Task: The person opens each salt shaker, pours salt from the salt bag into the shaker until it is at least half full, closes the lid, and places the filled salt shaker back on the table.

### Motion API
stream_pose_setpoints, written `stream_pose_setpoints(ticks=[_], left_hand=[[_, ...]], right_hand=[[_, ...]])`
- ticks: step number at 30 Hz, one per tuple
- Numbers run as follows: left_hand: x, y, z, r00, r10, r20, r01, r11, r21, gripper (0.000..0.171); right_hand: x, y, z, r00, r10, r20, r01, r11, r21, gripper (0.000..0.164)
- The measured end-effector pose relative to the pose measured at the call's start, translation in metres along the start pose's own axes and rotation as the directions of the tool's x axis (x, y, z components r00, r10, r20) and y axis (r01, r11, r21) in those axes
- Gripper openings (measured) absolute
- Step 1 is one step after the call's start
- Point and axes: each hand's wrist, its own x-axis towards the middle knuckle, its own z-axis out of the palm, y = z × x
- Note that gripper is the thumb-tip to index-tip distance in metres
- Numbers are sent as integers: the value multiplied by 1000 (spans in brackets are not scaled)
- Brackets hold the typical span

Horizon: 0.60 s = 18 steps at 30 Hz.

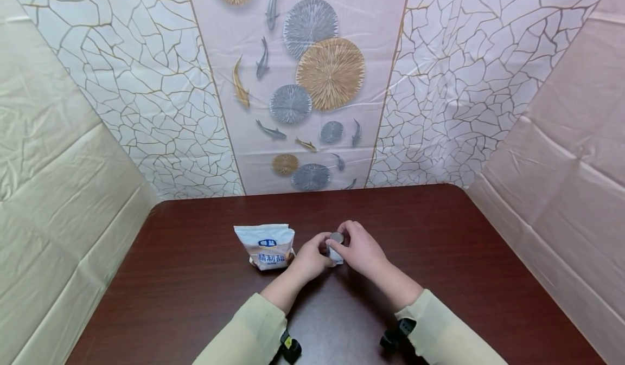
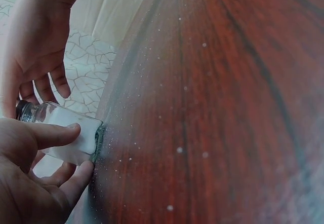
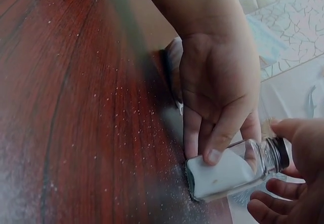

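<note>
A small clear glass jar (image 3: pixel 228 176) holds white, salt-like powder, and its bottom rests on the table. Its dark screw lid (image 3: pixel 281 154) is on the neck; from the head view the lid's top (image 1: pixel 337 237) looks grey. My left hand (image 1: pixel 311 257) grips the jar's body, thumb on one side and fingers on the other. At the neck, my right hand (image 1: pixel 362 247) pinches the lid between thumb and forefinger, its other fingers loosely bent beside the jar. To the left of the hands stands a white and pale orange salt bag (image 1: pixel 266 245) with blue lettering.
The dark red-brown wooden table (image 1: pixel 195 289) has white grains scattered over it near the jar. Patterned cloth (image 1: pixel 312 72) hangs behind the table, with beige cloth (image 1: pixel 58 191) along the sides. A black wrist camera (image 1: pixel 291 349) sits at the left sleeve.
</note>
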Motion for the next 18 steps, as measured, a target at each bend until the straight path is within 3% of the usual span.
stream_pose_setpoints(ticks=[6, 11, 18], left_hand=[[-1, -1, 1, 1000, 29, -10, -29, 1000, 8, 62], [-1, 0, 1, 999, 43, -16, -43, 999, -1, 62], [-2, 2, -1, 999, 33, -8, -33, 999, 18, 64]], right_hand=[[-3, 5, 0, 999, -32, -6, 32, 999, 25, 40], [-6, 7, -3, 994, -107, -9, 107, 993, 43, 42], [-7, 11, -8, 953, -304, -9, 304, 953, 0, 42]])
